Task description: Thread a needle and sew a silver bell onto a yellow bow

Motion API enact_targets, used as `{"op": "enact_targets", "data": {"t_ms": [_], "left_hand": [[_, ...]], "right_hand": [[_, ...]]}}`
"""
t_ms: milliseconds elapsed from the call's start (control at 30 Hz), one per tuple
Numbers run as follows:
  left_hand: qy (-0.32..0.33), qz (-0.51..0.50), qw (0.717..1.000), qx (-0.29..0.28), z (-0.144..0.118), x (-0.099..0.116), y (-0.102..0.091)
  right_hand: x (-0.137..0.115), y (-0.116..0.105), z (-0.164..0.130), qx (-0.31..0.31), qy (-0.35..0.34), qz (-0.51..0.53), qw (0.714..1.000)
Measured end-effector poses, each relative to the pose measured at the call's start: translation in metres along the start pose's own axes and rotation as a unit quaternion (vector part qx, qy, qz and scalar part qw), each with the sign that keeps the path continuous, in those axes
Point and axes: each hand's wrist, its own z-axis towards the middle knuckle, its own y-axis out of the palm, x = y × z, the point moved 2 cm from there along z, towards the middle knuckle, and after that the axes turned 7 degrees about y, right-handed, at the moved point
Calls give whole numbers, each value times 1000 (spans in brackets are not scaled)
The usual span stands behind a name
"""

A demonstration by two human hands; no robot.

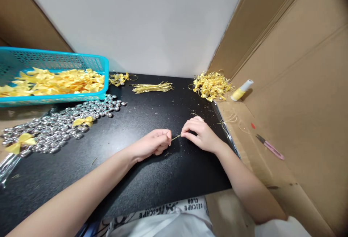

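Observation:
Near the front of the black table, my left hand (pixel 156 141) is closed in a fist around one end of a thin gold cord (pixel 176 137). The other end is pinched between the thumb and fingers of my right hand (pixel 198 132), a short way to the right. A short stretch of the cord shows between the hands; whatever else the fist covers is hidden. Behind them lies a bundle of cut gold cords (pixel 152 87). To its right sits a heap of yellow bows with gold loops (pixel 212 85), and a smaller cluster of such bows (pixel 119 79) lies to its left.
A blue basket (pixel 106 74) of yellow bows stands at the left. Before it spread many silver beads (pixel 62 124) with a loose yellow bow (pixel 83 121) on top. On cardboard at the right are pink-handled snips (pixel 272 148) and a white-and-yellow spool (pixel 241 90). Cord scraps dot the black table (pixel 130 190).

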Motion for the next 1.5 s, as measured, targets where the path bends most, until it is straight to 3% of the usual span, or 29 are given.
{"op": "enact_targets", "data": {"t_ms": [200,300,433,500,633,833,900,967,1067,1167,1267,1367,1500], "left_hand": [[5,-21,999,31,-1,3,-5],[19,-20,1000,12,-4,11,-14],[93,-19,995,13,-9,21,-14],[84,-14,996,8,-9,17,-5],[6,12,999,-34,-3,-1,11],[56,28,998,21,3,-10,9],[70,44,996,31,3,-9,9],[74,51,995,37,2,-7,11],[75,55,995,34,1,-7,13],[79,62,994,32,1,-7,13],[80,71,994,32,2,-9,13],[83,69,994,30,3,-9,12],[76,62,995,32,2,-7,13]], "right_hand": [[-1,1,0,16,-10,-8,1000],[-4,5,0,5,-30,-15,999],[-8,10,-1,-6,-53,-68,996],[-9,11,-2,-9,-61,-110,992],[-9,10,-3,-8,-58,-157,986],[-5,-2,-2,8,-11,-145,989],[3,-19,-15,49,33,-139,988],[18,-45,-43,137,105,-139,975],[50,-89,-107,258,248,-214,909],[81,-118,-168,244,324,-302,863],[99,-123,-205,185,369,-375,830],[109,-117,-219,149,403,-397,811],[121,-117,-222,160,408,-390,810]]}}
